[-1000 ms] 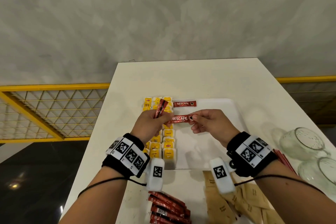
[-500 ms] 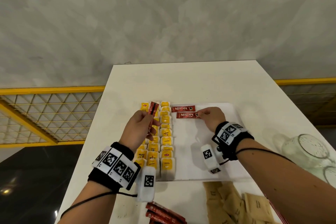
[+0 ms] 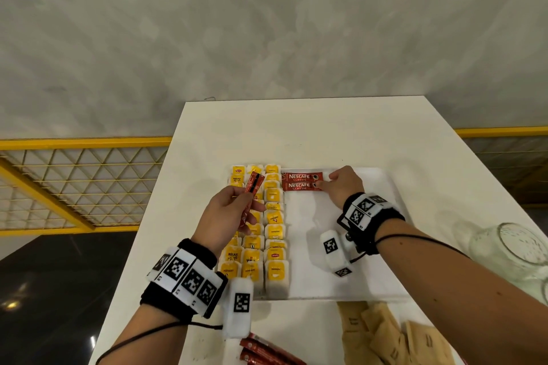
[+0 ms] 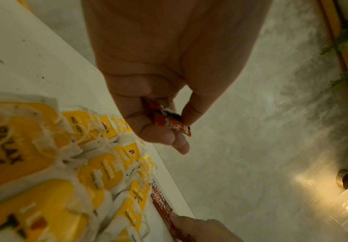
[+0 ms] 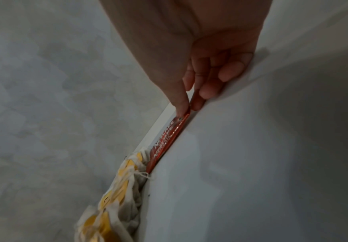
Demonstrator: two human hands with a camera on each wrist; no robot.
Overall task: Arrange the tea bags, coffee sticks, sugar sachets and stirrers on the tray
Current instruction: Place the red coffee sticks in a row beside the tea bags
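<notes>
— Looking down from the head camera, I've got the left hand [image 3: 221, 218] raised over the tea bags [image 3: 274, 218], its fingers [image 4: 148, 131] and thumb pinching a small bundle of coffee sticks [image 3: 252, 197] near the lower end, so the red bundle stands tilted up past the fingertips.

— And the right hand?

— My right hand [image 3: 344, 187] is at the far edge of the tray [image 3: 370, 261]. Thumb and fingertips [image 5: 198, 101] sit together on the right end of the nearer coffee stick [image 3: 301, 186], which lies flat on the tray, touching the farther coffee stick [image 3: 301, 177] just beyond it. Both point left toward the tea bags. I cannot tell whether the fingers are gripping that end or only pressing on it.

— Counts?

— Two coffee sticks are laid on the tray. The bundle in my left hand is at least two; I can't separate them further. The tea bags fill three columns down the tray's left side, overlapping, too many hidden under my hand to count. On the counter [image 3: 326, 133] near me: a pile of spare coffee sticks [image 3: 267, 350], about three showing, and a heap of brown sugar sachets [image 3: 394, 335], cut off by the frame. One glass jar [image 3: 513, 255] lies on its side at the right.
</notes>
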